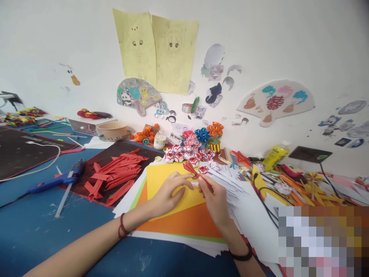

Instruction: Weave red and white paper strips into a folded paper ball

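A folded red paper piece with a flared, pointed end is pinched between the thumb and fingers of my right hand. My left hand reaches in from the left with its fingers loosely bent and apart. One of its fingertips lies at or against the red piece; actual contact is hard to make out. Both hands are above a stack of coloured sheets, with a yellow sheet over an orange sheet. Red folded paper strips lie in a heap on the dark mat to the left.
A blue glue gun with a glue stick lies left on the blue table. Behind the sheets are red-and-white folded paper pieces, paper flowers and a round tub. White paper strips and a yellow bottle are right.
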The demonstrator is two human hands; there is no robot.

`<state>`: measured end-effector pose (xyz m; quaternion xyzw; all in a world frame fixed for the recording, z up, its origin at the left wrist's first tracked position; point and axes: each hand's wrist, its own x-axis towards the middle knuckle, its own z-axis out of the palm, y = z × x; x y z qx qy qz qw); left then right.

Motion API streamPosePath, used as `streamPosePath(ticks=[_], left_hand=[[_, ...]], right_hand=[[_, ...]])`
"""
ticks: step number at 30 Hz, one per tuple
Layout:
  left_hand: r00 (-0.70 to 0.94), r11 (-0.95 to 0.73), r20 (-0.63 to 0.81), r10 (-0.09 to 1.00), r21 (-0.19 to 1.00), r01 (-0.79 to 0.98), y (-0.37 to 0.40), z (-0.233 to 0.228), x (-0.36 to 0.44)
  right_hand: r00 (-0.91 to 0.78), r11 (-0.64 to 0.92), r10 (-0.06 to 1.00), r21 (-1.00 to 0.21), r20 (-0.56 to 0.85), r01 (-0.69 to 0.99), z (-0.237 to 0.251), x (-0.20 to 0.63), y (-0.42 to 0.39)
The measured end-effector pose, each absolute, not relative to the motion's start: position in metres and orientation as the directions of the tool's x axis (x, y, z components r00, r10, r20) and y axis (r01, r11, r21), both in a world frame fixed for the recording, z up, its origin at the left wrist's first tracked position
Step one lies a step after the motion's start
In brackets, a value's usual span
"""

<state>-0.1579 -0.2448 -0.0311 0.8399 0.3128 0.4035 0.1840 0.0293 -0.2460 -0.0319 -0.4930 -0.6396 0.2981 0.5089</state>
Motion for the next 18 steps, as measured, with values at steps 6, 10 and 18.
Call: streamPosePath(ticks=[6,10,18], left_hand=[[0.451,-0.641,0.486,0.748,0.706,0.302,-0.255,-0.034,-0.15],[0.483,-0.734,0.563,0.671,0.597,0.324,-0.257,-0.033,-0.151],[0.185,-0.588,0.581,0.792,0.645,0.489,-0.243,-0.015,-0.161]], right_hand=[[0.001,0.257,0.966,-0.959,0.26,0.122,-0.032,0.031,-0.241],[-0.035,0.152,0.987,-0.987,0.154,-0.052,-0.031,0.033,-0.239],[-0.345,-0.166,0.934,-0.97,-0.097,-0.176,-0.022,0.044,-0.24]])
